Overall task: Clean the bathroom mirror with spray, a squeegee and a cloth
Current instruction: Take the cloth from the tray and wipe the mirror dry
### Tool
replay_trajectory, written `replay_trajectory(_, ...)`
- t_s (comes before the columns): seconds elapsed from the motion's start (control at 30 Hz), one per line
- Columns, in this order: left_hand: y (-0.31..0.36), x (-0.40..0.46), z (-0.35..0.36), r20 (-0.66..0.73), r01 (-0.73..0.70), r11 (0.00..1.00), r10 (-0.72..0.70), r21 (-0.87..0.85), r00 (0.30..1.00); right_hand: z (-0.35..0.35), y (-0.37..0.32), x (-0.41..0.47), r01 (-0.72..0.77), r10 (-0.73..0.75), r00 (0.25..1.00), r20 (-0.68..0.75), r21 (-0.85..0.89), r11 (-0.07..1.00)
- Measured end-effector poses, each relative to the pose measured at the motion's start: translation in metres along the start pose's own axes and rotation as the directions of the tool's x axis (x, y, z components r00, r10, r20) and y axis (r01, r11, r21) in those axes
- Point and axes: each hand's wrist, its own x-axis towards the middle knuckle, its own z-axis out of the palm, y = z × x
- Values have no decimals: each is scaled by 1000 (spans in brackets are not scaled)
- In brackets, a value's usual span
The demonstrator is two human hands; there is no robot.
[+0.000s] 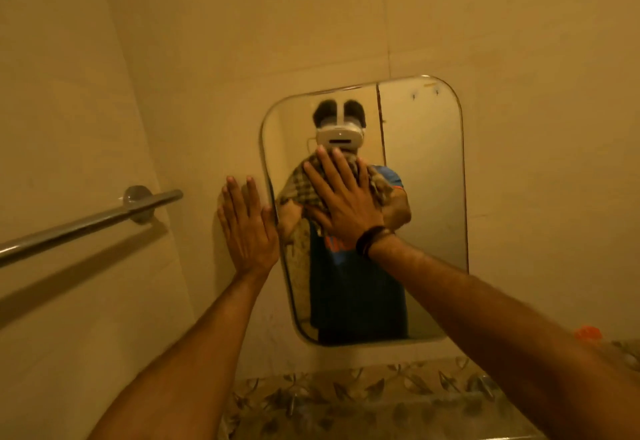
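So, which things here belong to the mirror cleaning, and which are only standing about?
For the job:
- mirror
- cloth, pressed flat on the glass by the right hand
- left hand, flat on the wall beside the mirror

Just there:
- towel bar
- patterned tile border
- orange thing at the right edge, too blurred to tell

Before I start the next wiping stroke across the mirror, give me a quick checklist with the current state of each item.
1. Cloth under the right hand: ok, straight fingers press it flat on the glass.
2. Left hand braced: ok, flat on the wall tile beside the mirror edge.
3. Glass to the right of the cloth free of streaks: cannot tell, image is dim and soft.
4. Stroke path free of objects: ok, nothing else touches the glass.
5. Towel bar out of the way: ok, well left of the mirror.
6. Spray and squeegee within reach: cannot tell, neither is clearly in view.
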Motion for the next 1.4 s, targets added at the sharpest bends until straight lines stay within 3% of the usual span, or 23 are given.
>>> replay_trajectory(0.13,7,9,-6,52,-20,1000,21,-17,998,29,-21,-64,225,-223,972,78,-11,974)
replay_trajectory(0.23,2,12,-9,81,-41,999,41,1,996,36,-22,-69,279,-274,954,120,-22,960)
replay_trajectory(0.4,-3,19,-12,54,-89,995,87,35,995,8,-5,25,153,-152,988,33,-15,988)
replay_trajectory(0.53,4,48,-18,-10,-25,1000,25,8,1000,-32,5,123,-2,2,1000,-20,-8,1000)
replay_trajectory(0.63,6,70,-20,-14,-2,1000,2,-6,1000,-37,2,149,-18,17,1000,-20,-26,1000)
replay_trajectory(0.7,9,74,-19,-16,23,999,-24,-36,1000,-30,-6,142,-6,4,999,-53,-36,999)
replay_trajectory(0.83,23,70,-14,-72,87,987,-97,-133,993,-11,-10,111,195,-200,979,-42,-93,976)
replay_trajectory(0.9,34,71,-11,-84,111,981,-125,-161,989,-14,-2,107,225,-229,973,-26,-96,970)
replay_trajectory(0.97,47,76,-10,-103,114,975,-136,-191,985,-22,14,107,187,-190,981,-31,-84,979)
replay_trajectory(1.1,74,80,-5,-124,44,974,-73,-224,990,-44,64,96,-67,63,994,-84,-44,997)
replay_trajectory(1.27,77,78,-2,-120,28,967,-60,-253,991,-63,119,72,-266,258,958,-121,-49,963)
replay_trajectory(1.4,74,80,-4,-109,10,973,-36,-232,993,-58,107,75,-414,410,899,-156,13,910)
